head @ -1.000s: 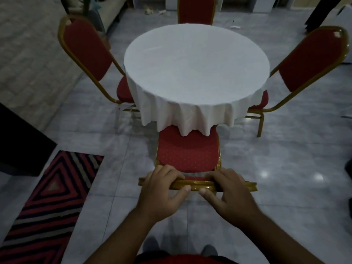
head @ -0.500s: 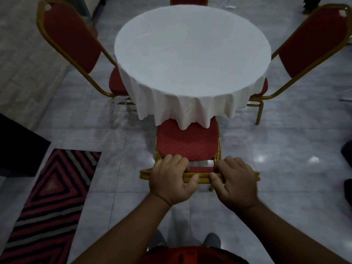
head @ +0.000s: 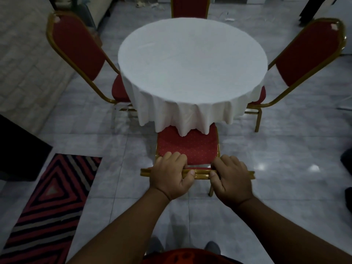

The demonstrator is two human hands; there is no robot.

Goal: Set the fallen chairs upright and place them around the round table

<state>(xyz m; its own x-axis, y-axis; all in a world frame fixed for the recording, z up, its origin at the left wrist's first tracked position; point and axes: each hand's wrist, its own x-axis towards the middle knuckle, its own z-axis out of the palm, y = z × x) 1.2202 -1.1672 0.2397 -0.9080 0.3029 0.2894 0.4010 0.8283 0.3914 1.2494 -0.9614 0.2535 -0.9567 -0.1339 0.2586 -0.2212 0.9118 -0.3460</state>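
A round table [head: 192, 61] under a white cloth stands in the middle of the tiled floor. Directly below me an upright red chair with a gold frame [head: 187, 147] has its seat partly under the hanging cloth. My left hand [head: 170, 175] and my right hand [head: 231, 179] both grip the gold top rail of its backrest. Three more red chairs stand upright around the table: one on the left [head: 80, 52], one on the right [head: 308, 54] and one at the far side [head: 189, 6].
A red, black and grey striped rug [head: 49, 204] lies on the floor at the lower left. A dark piece of furniture [head: 17, 147] sits at the left edge. A brick-patterned surface [head: 24, 65] fills the upper left. Dark shapes show at the right edge.
The near chair has slid a little further under the table's cloth with both hands still on its top rail. My view has shifted slightly down and then back up.
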